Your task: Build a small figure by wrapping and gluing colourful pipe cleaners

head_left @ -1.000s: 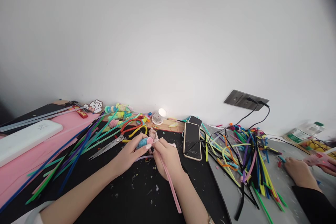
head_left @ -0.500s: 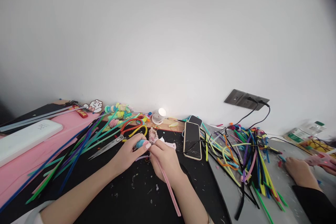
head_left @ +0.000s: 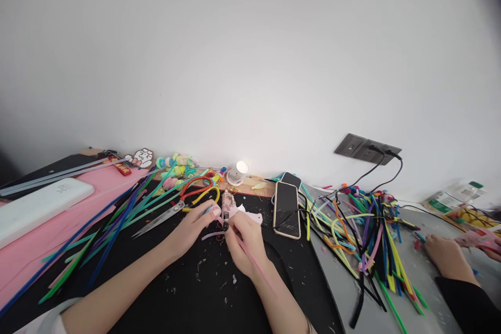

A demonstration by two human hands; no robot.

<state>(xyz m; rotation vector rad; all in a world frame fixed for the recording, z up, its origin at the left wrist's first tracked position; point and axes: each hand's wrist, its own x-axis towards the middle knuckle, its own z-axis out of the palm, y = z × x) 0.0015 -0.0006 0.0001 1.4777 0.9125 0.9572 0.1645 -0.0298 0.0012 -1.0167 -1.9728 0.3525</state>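
Note:
My left hand (head_left: pixel 191 228) is closed around a small coiled pipe-cleaner piece (head_left: pixel 211 211), blue and pink, mostly hidden by the fingers. A pink pipe cleaner (head_left: pixel 250 258) runs from that coil into my right hand (head_left: pixel 246 240), which pinches it, and its blurred loose end trails down over the right wrist. Just beyond both hands lies a pale pink glue gun (head_left: pixel 227 199) on the black mat (head_left: pixel 188 292). Orange-and-yellow-handled scissors (head_left: pixel 172 212) rest open to the left of my left hand.
A white paper cup (head_left: pixel 237 173) stands by the wall. Two phones lie right of it, the nearer one (head_left: pixel 287 209) pale-edged. Loose pipe cleaners (head_left: pixel 385 255) pile up on the right, near a co-worker's hand (head_left: pixel 448 258). A white device (head_left: pixel 47 209) sits at left.
My right hand has shifted slightly and now sits a little apart from my left, with pink strand showing between them. The strand's loose end has swung up and right.

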